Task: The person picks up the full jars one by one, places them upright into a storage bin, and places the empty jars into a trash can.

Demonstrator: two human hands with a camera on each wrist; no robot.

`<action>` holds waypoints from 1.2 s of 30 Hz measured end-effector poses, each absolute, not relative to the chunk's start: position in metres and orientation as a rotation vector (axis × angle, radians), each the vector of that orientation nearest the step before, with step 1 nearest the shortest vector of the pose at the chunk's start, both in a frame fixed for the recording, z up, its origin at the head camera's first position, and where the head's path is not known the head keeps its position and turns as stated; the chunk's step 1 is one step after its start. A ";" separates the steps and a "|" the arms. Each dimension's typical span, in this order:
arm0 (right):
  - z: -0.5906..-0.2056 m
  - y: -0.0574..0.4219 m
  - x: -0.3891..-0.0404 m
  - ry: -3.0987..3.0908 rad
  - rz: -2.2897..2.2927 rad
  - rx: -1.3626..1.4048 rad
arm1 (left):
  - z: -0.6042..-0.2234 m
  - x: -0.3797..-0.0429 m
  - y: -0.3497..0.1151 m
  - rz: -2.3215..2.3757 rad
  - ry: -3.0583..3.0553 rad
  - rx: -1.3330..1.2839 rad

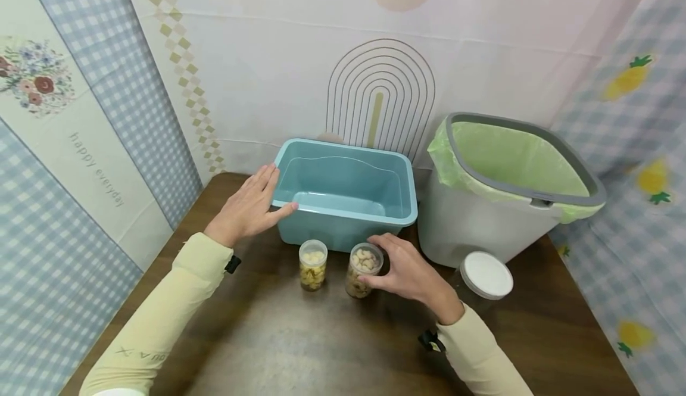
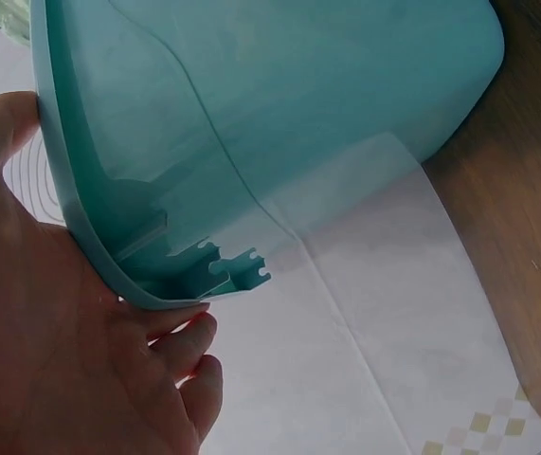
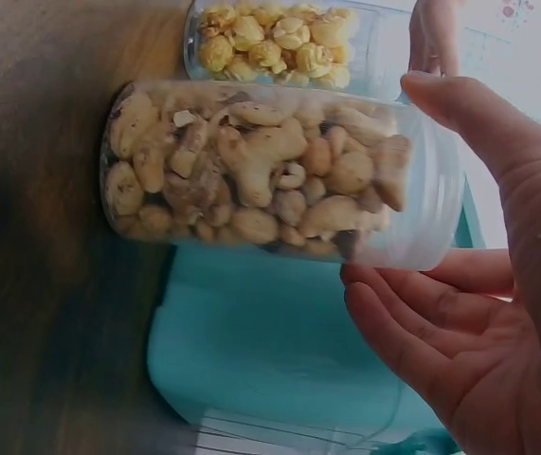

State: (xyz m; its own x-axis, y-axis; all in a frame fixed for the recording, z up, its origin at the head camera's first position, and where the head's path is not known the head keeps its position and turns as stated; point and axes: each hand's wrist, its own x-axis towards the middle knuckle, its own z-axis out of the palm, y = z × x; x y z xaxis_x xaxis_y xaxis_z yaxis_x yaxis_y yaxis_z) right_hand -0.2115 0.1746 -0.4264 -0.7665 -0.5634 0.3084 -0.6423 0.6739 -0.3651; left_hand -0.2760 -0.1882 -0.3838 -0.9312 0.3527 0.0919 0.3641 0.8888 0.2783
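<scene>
My left hand (image 1: 250, 204) lies over the left front corner of a teal plastic bin (image 1: 348, 212), fingers extended and thumb spread toward the front rim. In the left wrist view, the hand (image 2: 81, 322) is right at the bin's rim (image 2: 76, 223). With thumb and fingers on opposite sides near the top, my right hand (image 1: 404, 268) holds a clear jar of mixed nuts (image 1: 359, 274). Cashews and other nuts fill most of that jar (image 3: 251, 175) in the right wrist view. Just left of it stands a smaller-looking clear jar of caramel popcorn (image 1: 312, 271).
Right of the teal bin stands a grey trash can (image 1: 466, 223) lined with a green bag (image 1: 514, 152). A white-lidded jar (image 1: 488, 276) is in front of it, beside my right wrist. Hanging cloths (image 1: 268, 74) border the brown wooden table (image 1: 289, 348) at the back and sides.
</scene>
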 end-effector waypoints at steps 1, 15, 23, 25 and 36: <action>-0.428 0.175 -0.212 -2.713 0.703 0.978 | -0.384 -0.277 -0.187 -0.454 -3.013 -0.577; -0.431 0.167 -0.216 -2.696 0.755 0.951 | -0.385 -0.278 -0.185 -0.460 -3.007 -0.594; -0.422 0.168 -0.209 -2.716 0.692 1.021 | -0.387 -0.276 -0.187 -0.468 -3.018 -0.583; -0.416 0.170 -0.209 -2.738 0.683 1.031 | -0.387 -0.276 -0.188 -0.463 -3.019 -0.577; -0.361 0.183 -0.199 -2.764 0.622 1.047 | -0.384 -0.277 -0.189 -0.450 -3.018 -0.581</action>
